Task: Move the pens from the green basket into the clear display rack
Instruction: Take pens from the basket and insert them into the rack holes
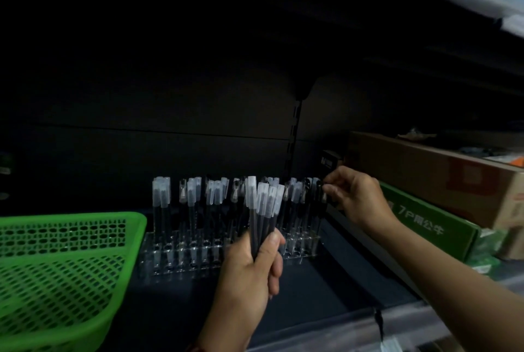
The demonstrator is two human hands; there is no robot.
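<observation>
Left hand (249, 269) has its fingers wrapped round a bunch of about five pens (263, 209), caps up, right in front of the clear rack (181, 252) on the dark shelf (326, 289). Right hand (357, 198) pinches one pen (319, 204) at the rack's right end. One green basket (62, 266) sits left, looks empty.

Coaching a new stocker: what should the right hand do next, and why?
Probably lower the pen pinched in the right hand into a hole at the clear rack's right end; the left hand holds more pens to place.
</observation>
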